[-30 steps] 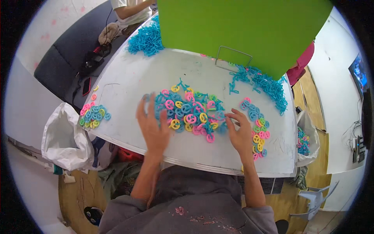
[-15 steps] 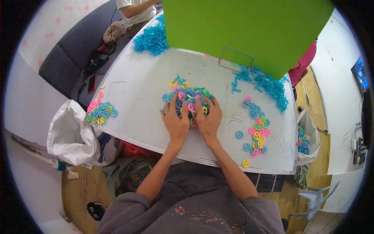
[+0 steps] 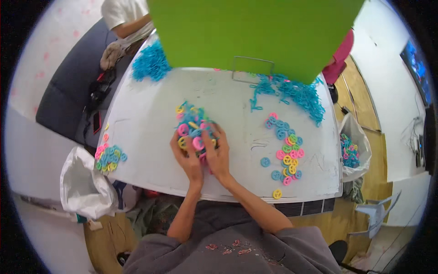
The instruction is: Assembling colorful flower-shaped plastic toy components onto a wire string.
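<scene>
Hands meet at mid-worktop: head view shows left hand (image 3: 186, 154) and right hand (image 3: 218, 153) side by side, fingers curled over a pile of plastic rings (image 3: 194, 128) in blue, pink, yellow & green. A sec ago the hands lay spread wide apart across a long band of rings; now they've drawn together, the band raked into one tight heap under the fingertips. Judging by that, gathering is well along. Neither hand is fully closed; both cup loosely, touching the rings, not lifting any. Stray rings (image 3: 285, 150) lie apart to the right, small cluster (image 3: 108, 156) at left edge of white worktop (image 3: 146, 114). White bag (image 3: 84, 185) hangs beside.
</scene>
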`<move>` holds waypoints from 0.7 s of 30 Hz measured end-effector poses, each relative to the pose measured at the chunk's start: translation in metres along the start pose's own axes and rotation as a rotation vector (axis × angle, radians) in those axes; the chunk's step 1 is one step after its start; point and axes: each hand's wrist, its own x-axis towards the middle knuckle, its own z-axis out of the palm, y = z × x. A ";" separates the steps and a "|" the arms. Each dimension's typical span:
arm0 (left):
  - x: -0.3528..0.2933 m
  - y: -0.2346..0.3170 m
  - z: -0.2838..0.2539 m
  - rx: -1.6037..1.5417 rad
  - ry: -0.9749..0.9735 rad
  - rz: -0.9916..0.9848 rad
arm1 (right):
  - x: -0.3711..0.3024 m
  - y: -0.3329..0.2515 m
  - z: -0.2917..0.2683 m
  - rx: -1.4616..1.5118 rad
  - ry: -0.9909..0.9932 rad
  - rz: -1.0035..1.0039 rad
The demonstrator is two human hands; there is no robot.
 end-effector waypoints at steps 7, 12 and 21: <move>0.011 0.032 0.035 0.059 0.031 0.254 | 0.024 -0.042 -0.012 0.022 0.056 -0.113; -0.004 0.080 0.121 -0.090 -0.117 0.303 | 0.053 -0.107 -0.081 0.010 0.222 -0.309; -0.139 0.117 0.372 -0.308 -0.652 0.536 | 0.084 -0.152 -0.352 -0.490 0.866 -0.455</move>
